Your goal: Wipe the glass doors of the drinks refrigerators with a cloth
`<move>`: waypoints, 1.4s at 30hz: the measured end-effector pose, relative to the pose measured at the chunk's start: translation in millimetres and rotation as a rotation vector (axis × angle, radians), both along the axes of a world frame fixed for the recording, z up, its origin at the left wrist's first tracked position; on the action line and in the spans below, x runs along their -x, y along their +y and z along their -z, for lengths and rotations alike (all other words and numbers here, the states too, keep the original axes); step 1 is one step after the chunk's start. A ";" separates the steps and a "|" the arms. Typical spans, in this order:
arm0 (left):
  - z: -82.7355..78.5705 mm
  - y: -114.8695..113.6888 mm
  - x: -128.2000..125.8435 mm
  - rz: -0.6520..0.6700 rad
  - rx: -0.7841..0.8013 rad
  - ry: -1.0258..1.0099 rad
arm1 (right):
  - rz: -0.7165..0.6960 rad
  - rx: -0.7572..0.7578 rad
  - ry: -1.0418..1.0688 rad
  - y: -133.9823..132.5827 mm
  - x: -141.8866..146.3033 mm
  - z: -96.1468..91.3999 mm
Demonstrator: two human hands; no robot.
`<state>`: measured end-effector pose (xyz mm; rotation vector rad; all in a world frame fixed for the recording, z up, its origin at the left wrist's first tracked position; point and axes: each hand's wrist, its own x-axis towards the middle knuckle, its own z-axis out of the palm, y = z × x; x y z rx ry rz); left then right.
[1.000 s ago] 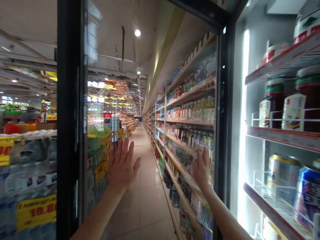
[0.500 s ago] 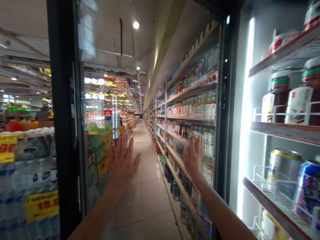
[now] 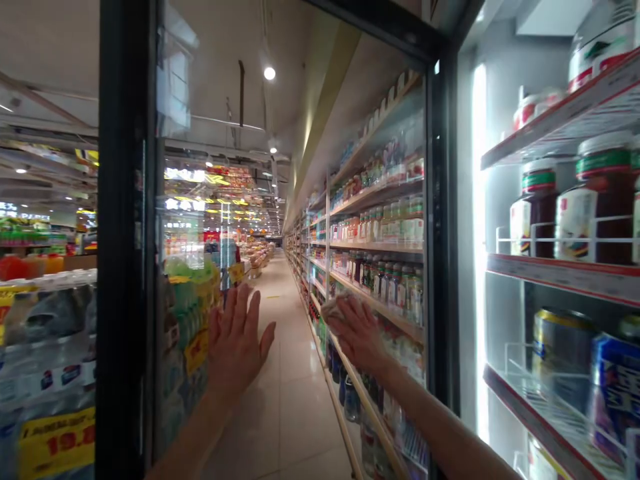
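Observation:
A glass cooler door (image 3: 126, 253) with a black frame stands swung open in front of me. My left hand (image 3: 237, 340) is spread flat against the glass, fingers apart and pointing up, with nothing in it. Lower right of the pane's middle, my right hand (image 3: 361, 333) presses a pale, crumpled cloth (image 3: 333, 313) to the glass. The cloth shows past the fingertips on the left; the rest of it is under the palm.
To the right is a lit cooler shelf (image 3: 565, 275) with dark bottles (image 3: 540, 213) and cans (image 3: 560, 347) behind wire rails. Packed water bottles (image 3: 50, 373) with yellow price signs stand left of the door. Through the glass, a tiled aisle floor (image 3: 300, 407) runs along stocked shelves.
My right hand has moved left and slightly down across the glass with the cloth, its fingers now tilting left. The left hand stays nearly in place. The view has shifted a little.

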<state>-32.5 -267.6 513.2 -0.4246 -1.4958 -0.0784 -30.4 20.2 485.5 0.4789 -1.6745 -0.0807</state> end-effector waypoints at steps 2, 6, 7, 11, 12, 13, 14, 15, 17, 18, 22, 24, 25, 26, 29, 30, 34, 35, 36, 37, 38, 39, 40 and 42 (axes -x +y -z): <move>0.2 -0.2 -0.1 -0.009 0.001 -0.002 | 0.026 0.085 0.051 6.2 1.5 -10.0; 0.0 0.5 -2.7 -0.004 0.007 -0.010 | 0.090 0.624 0.238 16.7 7.6 -37.3; -0.3 0.6 -3.5 0.000 0.008 -0.010 | 0.075 0.578 0.228 12.4 7.9 -39.5; -1.3 0.5 -5.0 -0.006 0.008 -0.001 | 0.007 -0.015 0.062 -2.2 5.2 -33.3; -1.3 0.4 -4.8 -0.010 0.010 0.002 | 0.020 -0.016 0.060 1.9 5.2 -33.5; -1.1 0.4 -4.5 -0.012 0.012 0.003 | 0.045 0.089 0.087 8.7 6.0 -35.8; -0.8 0.4 -4.1 -0.015 0.014 0.003 | 0.074 0.269 0.131 16.5 7.3 -39.8; -0.4 0.4 -3.7 -0.019 0.015 0.001 | 0.097 0.463 0.179 23.0 8.9 -44.7; 0.3 0.5 -3.1 -0.027 0.015 -0.003 | 0.099 0.661 0.240 25.6 11.1 -51.7; 0.6 0.5 -2.9 -0.032 0.016 -0.004 | 0.080 0.621 0.234 20.8 11.1 -52.3; 1.1 0.0 -2.6 -0.043 0.016 -0.009 | -0.025 0.031 0.032 -4.5 6.5 -43.3; 1.2 -0.1 -2.5 -0.042 0.013 -0.016 | -0.015 0.093 0.052 1.1 6.7 -48.6; 1.3 0.0 -2.6 -0.038 0.016 -0.017 | 0.006 0.260 0.109 7.9 8.0 -55.8; 1.3 0.2 -2.7 -0.034 0.017 -0.022 | 0.027 0.459 0.172 14.7 9.8 -64.8; 1.1 0.9 -4.0 -0.036 0.009 -0.032 | 0.040 0.695 0.229 16.4 12.9 -87.0; 0.9 0.9 -4.7 -0.040 0.006 -0.031 | 0.027 0.599 0.203 9.0 11.9 -88.2; 0.6 0.2 -7.1 -0.039 0.010 -0.021 | -0.036 -0.062 0.075 -24.7 4.2 -67.9; 0.8 0.0 -7.4 -0.035 0.011 -0.021 | -0.035 -0.098 0.082 -27.0 3.9 -63.6; 1.1 -0.1 -7.6 -0.032 0.011 -0.020 | -0.021 -0.043 0.103 -26.5 4.8 -61.8; 1.4 -0.2 -7.6 -0.033 0.010 -0.020 | 0.002 0.092 0.141 -24.5 6.7 -62.7; 1.7 -0.1 -7.6 -0.036 0.008 -0.020 | 0.026 0.268 0.181 -22.4 8.9 -65.6; 1.9 0.0 -7.6 -0.042 0.007 -0.021 | 0.047 0.421 0.208 -21.4 11.0 -69.4; 2.1 0.2 -7.6 -0.049 0.005 -0.021 | 0.055 0.510 0.222 -21.9 12.5 -73.3; 2.2 0.5 -7.9 -0.056 0.005 -0.011 | 0.029 0.416 0.187 -25.1 12.9 -79.2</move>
